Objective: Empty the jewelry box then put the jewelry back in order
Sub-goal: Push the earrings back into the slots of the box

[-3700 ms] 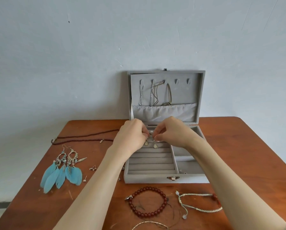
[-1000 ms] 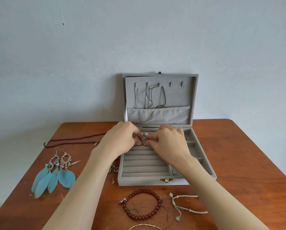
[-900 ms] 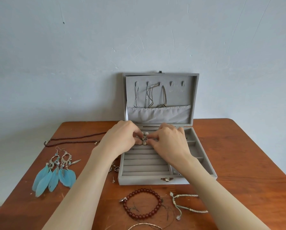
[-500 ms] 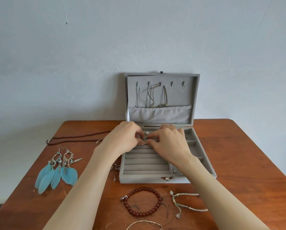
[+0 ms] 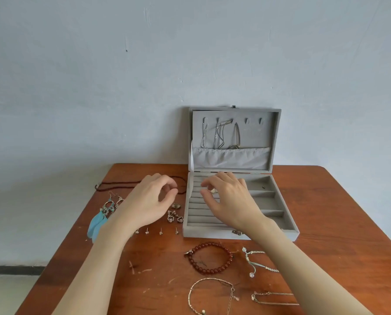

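From the head view we see the grey jewelry box (image 5: 240, 233) standing open at the back of the wooden bench (image 5: 339, 223), its lid upright against the wall with thin chains (image 5: 219, 135) hanging from the hooks inside. Our right hand (image 5: 230, 201) is over the ring rolls in the box's left part, fingers curled, with a small silvery earring (image 5: 213, 190) showing under the fingertips; we cannot tell whether it is pinched or only touched. Our left hand (image 5: 149, 203) hovers just left of the box, fingers loosely curled and holding nothing. Beneath it lie small ornate earrings (image 5: 175, 215) and a row of studs (image 5: 160, 231); further left are the blue feather earrings (image 5: 98, 221) and a dark beaded necklace (image 5: 115, 184). In front of the box lie a red bead bracelet (image 5: 209, 261), a cord bracelet (image 5: 255, 262) and two thin chain bracelets (image 5: 212, 294).
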A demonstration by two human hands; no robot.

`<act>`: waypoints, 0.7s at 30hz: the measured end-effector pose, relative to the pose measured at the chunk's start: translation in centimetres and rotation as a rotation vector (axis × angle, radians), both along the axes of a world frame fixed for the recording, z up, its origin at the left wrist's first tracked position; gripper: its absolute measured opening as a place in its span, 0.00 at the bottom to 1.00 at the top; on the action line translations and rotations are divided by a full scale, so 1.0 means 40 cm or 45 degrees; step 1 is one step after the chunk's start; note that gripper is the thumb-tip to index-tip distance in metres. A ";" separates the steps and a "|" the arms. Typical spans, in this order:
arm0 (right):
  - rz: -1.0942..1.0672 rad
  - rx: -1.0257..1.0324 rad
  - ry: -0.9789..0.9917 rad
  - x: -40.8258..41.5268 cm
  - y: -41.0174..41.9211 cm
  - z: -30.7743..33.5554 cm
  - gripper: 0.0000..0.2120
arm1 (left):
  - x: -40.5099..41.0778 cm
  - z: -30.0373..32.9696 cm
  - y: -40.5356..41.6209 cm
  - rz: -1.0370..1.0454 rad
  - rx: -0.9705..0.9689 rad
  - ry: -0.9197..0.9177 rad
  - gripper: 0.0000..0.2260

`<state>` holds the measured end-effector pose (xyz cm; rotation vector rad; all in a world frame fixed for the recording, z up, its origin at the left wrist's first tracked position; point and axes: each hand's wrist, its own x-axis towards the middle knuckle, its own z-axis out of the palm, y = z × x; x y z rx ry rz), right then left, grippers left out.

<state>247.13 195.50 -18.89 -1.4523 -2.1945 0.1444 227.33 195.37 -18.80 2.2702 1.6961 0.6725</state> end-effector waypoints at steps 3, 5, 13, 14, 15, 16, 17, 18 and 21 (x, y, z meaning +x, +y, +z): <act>0.041 -0.018 0.010 -0.044 -0.003 -0.005 0.12 | -0.045 -0.018 -0.014 0.074 0.022 -0.021 0.07; 0.052 -0.038 0.001 -0.073 -0.001 -0.011 0.11 | -0.058 -0.027 -0.016 0.089 0.021 -0.017 0.06; -0.082 -0.188 -0.203 -0.160 0.014 -0.007 0.12 | -0.069 -0.046 -0.005 0.094 -0.007 -0.021 0.08; -0.108 -0.189 -0.226 -0.166 0.015 -0.007 0.11 | -0.068 -0.048 -0.004 0.089 -0.021 -0.027 0.08; -0.131 -0.183 -0.247 -0.171 0.015 -0.007 0.11 | -0.067 -0.050 -0.003 0.083 -0.029 -0.032 0.08; -0.151 -0.178 -0.262 -0.174 0.016 -0.009 0.11 | -0.066 -0.051 -0.002 0.080 -0.033 -0.036 0.08; -0.167 -0.177 -0.267 -0.175 0.016 -0.012 0.11 | -0.065 -0.053 -0.001 0.080 -0.034 -0.039 0.08; -0.177 -0.179 -0.262 -0.176 0.016 -0.014 0.11 | -0.064 -0.054 -0.001 0.082 -0.032 -0.039 0.08; -0.174 -0.182 -0.219 -0.173 0.014 -0.020 0.10 | -0.055 -0.059 0.000 0.073 -0.019 -0.035 0.08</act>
